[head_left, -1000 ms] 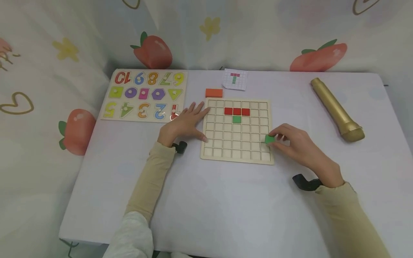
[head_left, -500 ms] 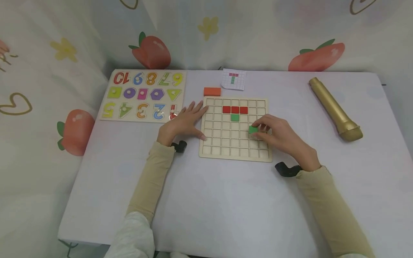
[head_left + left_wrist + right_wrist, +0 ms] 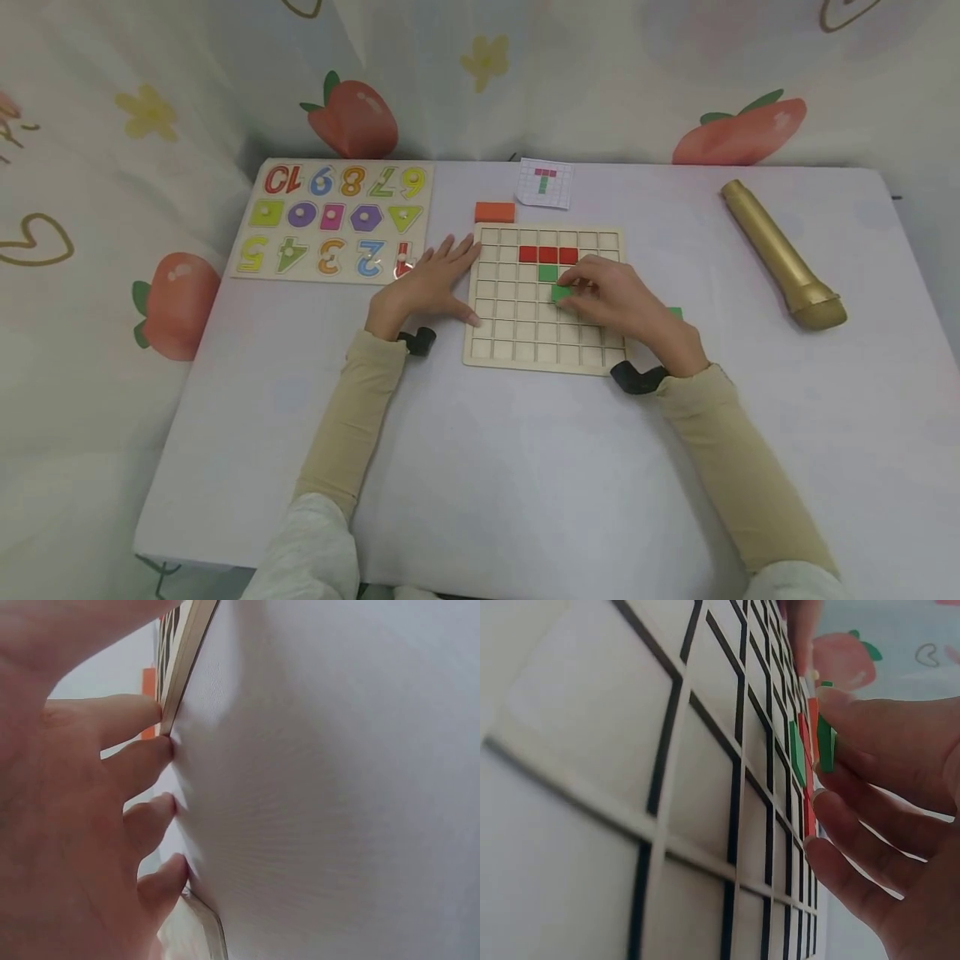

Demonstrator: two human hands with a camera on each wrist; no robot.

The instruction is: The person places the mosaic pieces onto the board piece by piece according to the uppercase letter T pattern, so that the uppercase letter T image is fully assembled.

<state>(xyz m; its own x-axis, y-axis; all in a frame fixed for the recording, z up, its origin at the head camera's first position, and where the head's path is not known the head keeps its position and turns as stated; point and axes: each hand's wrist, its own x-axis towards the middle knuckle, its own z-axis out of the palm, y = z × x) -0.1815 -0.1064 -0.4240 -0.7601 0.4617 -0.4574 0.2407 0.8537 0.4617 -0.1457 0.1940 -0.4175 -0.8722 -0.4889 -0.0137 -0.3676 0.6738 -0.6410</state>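
Observation:
A wooden grid board [image 3: 506,333] lies on the table, with three red square tiles [image 3: 548,255] in a row and one green tile [image 3: 547,272] under the middle one. Between the thumb and finger of my right hand [image 3: 622,300] is another green tile [image 3: 560,293]. It is just below and to the right of the placed green one; the right wrist view shows this pinched tile [image 3: 826,739] on edge, apart from the board. My left hand [image 3: 426,287] has its fingers spread, thumb and index fingertip at the board's left edge.
Behind the board are an orange block [image 3: 495,212] and a small card with a T pattern [image 3: 544,183]. A number and shape puzzle [image 3: 348,200] lies back left, a gold microphone-shaped object [image 3: 780,254] right. Partly hidden behind my right wrist is a green piece [image 3: 676,312].
My right hand has carried the green tile leftward and up from the board's right edge to beneath the placed green tile. The left hand has stayed in place.

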